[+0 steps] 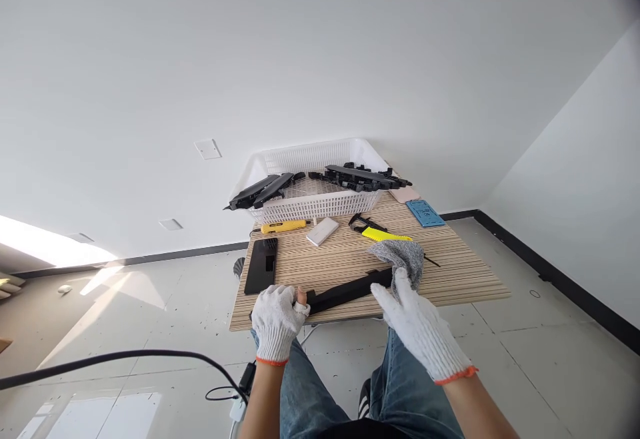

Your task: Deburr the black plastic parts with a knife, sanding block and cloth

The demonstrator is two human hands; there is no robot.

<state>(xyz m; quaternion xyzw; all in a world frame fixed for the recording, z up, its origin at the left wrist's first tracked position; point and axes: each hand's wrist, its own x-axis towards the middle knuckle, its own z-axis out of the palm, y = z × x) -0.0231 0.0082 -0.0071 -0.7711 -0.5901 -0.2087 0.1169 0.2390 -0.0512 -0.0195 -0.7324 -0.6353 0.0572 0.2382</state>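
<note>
Black plastic strip [345, 291] at lower centre of the striped wood surface [465, 272], one only, seemingly mid-wipe: left hand [277, 319] clenched round its left end, right hand [417, 326] with fingers outstretched, pressing one grey cloth [400, 256] on its right end. One white basket [310, 209] above, heaped with more black strips [367, 177], apparently untouched; two jutting left, rest uncountable.

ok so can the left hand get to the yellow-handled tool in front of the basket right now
Probably yes, but not freely: the left hand is closed on the end of the long black part. The yellow-handled tool lies uncovered on the table ahead of it, nothing across the way.
</note>
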